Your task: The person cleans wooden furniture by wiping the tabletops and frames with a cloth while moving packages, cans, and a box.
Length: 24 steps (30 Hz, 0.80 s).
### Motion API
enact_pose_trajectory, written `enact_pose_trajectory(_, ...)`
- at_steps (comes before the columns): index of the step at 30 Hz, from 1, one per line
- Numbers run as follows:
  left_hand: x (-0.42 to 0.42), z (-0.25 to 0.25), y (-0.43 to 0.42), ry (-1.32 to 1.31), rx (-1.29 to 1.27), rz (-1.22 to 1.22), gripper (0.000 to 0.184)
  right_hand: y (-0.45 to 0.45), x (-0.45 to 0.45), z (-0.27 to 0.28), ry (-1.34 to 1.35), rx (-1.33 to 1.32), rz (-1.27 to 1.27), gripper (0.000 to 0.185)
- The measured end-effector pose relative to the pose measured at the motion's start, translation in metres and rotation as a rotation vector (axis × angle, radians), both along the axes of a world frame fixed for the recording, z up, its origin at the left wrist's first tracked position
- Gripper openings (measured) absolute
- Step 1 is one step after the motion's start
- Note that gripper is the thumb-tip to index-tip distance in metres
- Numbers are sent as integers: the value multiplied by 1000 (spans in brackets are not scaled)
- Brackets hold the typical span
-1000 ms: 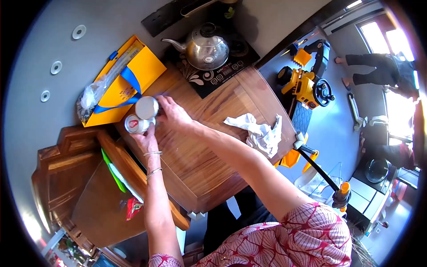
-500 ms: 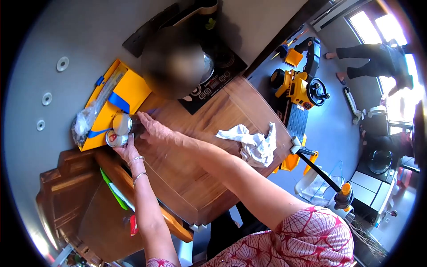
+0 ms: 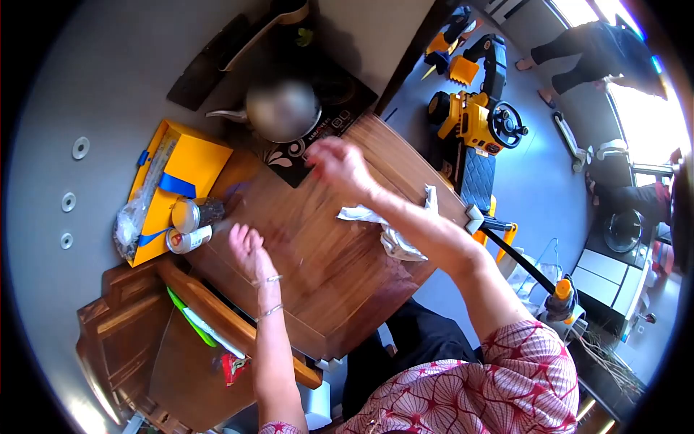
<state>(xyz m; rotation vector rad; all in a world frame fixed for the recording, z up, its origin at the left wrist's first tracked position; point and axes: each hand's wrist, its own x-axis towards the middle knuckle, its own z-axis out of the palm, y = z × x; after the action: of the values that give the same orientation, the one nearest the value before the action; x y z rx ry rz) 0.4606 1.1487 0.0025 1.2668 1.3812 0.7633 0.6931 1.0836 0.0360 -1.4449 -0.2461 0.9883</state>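
My left hand [image 3: 250, 253] hangs over the wooden table [image 3: 289, 282], fingers open and nothing in it. Just left of it a clear jar with dark contents [image 3: 210, 211] and a white-labelled can [image 3: 194, 239] lie on their sides, touching. Both rest against a yellow box [image 3: 199, 155] with blue ribbons. My right hand [image 3: 340, 168], slightly blurred, is above the front edge of the black cooktop [image 3: 293, 170]. Its fingers look loosely apart, with no object visible in them. Below my right forearm lies a crumpled white cloth [image 3: 401, 244].
A pan [image 3: 285, 134], its inside blurred, sits on the cooktop with its handle to the left. A wooden chair [image 3: 210, 311] stands at the table's left. Beyond the right edge are a yellow ride-on toy digger [image 3: 473, 119] and another person [image 3: 600, 54].
Both hands have come away from the jar and can, which stay beside the yellow box. My right hand has moved right toward the cooktop; my left has drawn back slightly. The view has shifted.
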Motion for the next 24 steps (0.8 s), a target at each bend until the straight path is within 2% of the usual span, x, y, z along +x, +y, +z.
enact_pose_trajectory(2, 37, -3, 3, -102, -82, -80, 42, -6, 42, -12, 23, -59, -291, 19)
enact_pose_trajectory(3, 53, -16, 8, -170, -118, -69, 43, -9, 59, -17, -42, -124, -353, 20)
enact_pose_trajectory(5, 81, -31, 21, -113, -189, -127, 53, -13, 85, -27, -69, -285, -323, 24)
enact_pose_trajectory(6, 95, -33, 27, -62, -231, -171, 55, -11, 91, -33, -67, -281, -327, 24)
enact_pose_trajectory(8, 118, -28, 31, 7, -295, -181, 58, -7, 101, -38, 151, -387, -229, 35)
enact_pose_trajectory(11, 131, -22, 36, 83, -265, -128, 60, 2, 105, -41, 125, -445, -172, 32)
enact_pose_trajectory(13, 130, -16, 39, 276, -315, -207, 61, 2, 101, -41, 98, -428, -170, 32)
enact_pose_trajectory(14, 131, -19, 37, 282, -242, -177, 53, 2, 100, -41, 62, -412, -163, 32)
enact_pose_trajectory(15, 129, -22, 37, 284, -239, -181, 53, 3, 99, -40, 28, -395, -156, 33)
enact_pose_trajectory(17, 126, -27, 40, 230, -272, -208, 41, 3, 99, -40, 49, -413, -175, 33)
enact_pose_trajectory(18, 123, -30, 41, 235, -272, -212, 41, 2, 98, -41, 51, -393, -191, 32)
enact_pose_trajectory(20, 120, -35, 44, 241, -287, -249, 55, 1, 98, -40, 55, -374, -210, 31)
enact_pose_trajectory(24, 117, -35, 45, 248, -310, -251, 53, -12, 93, -35, 49, -339, -131, 30)
